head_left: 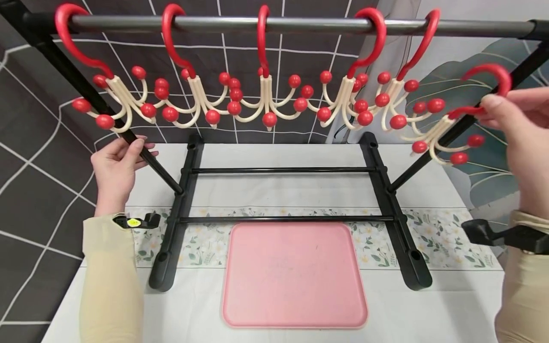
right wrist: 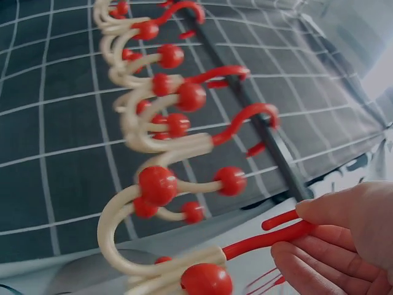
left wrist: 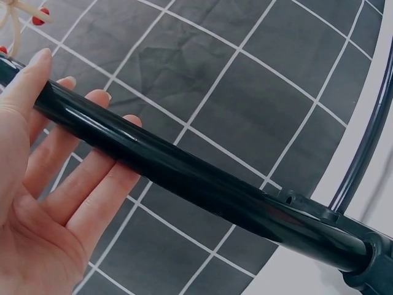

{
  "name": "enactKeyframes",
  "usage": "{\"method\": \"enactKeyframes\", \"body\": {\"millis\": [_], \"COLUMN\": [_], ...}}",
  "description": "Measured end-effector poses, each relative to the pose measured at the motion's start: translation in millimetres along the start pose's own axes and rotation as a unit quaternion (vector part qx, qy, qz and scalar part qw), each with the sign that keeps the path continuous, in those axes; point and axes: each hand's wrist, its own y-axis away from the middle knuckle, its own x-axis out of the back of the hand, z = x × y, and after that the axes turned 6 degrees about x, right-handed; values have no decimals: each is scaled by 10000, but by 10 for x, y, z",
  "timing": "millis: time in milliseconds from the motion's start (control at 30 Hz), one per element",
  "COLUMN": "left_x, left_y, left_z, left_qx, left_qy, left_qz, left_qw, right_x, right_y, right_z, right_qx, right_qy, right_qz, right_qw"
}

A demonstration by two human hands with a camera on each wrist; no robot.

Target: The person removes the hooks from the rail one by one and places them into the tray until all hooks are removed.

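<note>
My left hand (head_left: 116,164) grips the left post (head_left: 162,170) of a black rack, thumb over the front and fingers behind in the left wrist view. Beside the right post (head_left: 413,174), my right hand (head_left: 525,131) pinches the red hook of a multi-arm hook hanger (head_left: 444,125). Its cream arms end in red balls and point down to the left. Several matching hangers (head_left: 266,88) hang in a row by their red hooks on the top bar (head_left: 309,25). In the right wrist view, the held hanger (right wrist: 224,253) is close beneath that row.
A pink tray (head_left: 296,276) lies on the white table (head_left: 463,309) in front of the rack's lower crossbars (head_left: 283,219). The black feet (head_left: 411,267) stand either side of it. A dark cloth with white grid lines (head_left: 38,190) covers the left and back.
</note>
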Motion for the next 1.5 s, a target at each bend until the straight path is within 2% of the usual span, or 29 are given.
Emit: {"method": "enactKeyframes", "body": {"millis": [100, 300, 467, 567, 800, 933, 1100, 1333, 1500], "left_x": [8, 16, 9, 2, 9, 20, 23, 30, 44], "left_y": [2, -13, -25, -29, -17, -14, -6, -1, -6], "left_z": [11, 26, 33, 31, 8, 3, -6, 3, 18], "left_qx": [59, 148, 161, 154, 176, 165, 191, 147, 189], "left_qy": [14, 46, 101, 78, -121, -164, -67, -15, 106], "left_qz": [6, -25, -69, -106, -130, -155, -144, -154, -231], "left_qw": [10000, 9999, 9998, 9998, 9997, 9996, 9997, 9998, 9995], "right_x": [-52, -230, -415, -517, -755, -870, -986, -1198, -1408], "right_y": [126, 416, 681, 835, 1135, 1280, 1475, 1743, 1957], "right_z": [10, 153, 270, 301, 290, 223, 97, -54, -116], "right_qx": [-387, -170, -20, 25, 231, 169, -10, -224, -233], "right_qy": [-169, -48, -126, -176, -627, -1078, -1737, -2655, -2877], "right_qz": [-164, -1036, -1858, -2210, -2722, -2970, -3286, -3909, -4244], "right_qw": [9990, 9945, 9825, 9751, 9599, 9486, 9284, 8810, 8582]}}
